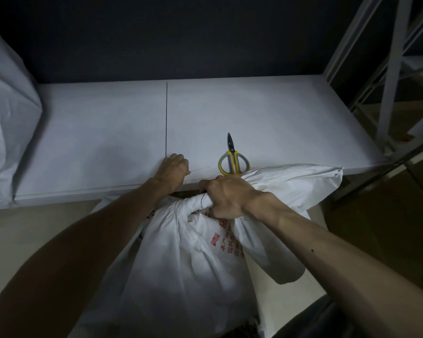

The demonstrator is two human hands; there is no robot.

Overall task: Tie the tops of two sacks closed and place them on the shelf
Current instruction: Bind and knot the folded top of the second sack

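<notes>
White sack with red printed characters, yellow-and-grey-handled scissors, white shelf, dark wall.

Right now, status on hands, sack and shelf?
Right hand clamped on twisted sack neck. Left hand fisted on shelf edge. Scissors lying in placement path.

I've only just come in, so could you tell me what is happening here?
A person is closing a white sack that stands below the shelf's front edge. The right hand grips its gathered, twisted top. The left hand rests closed on the shelf edge. Scissors lie on the shelf, shut.
</notes>
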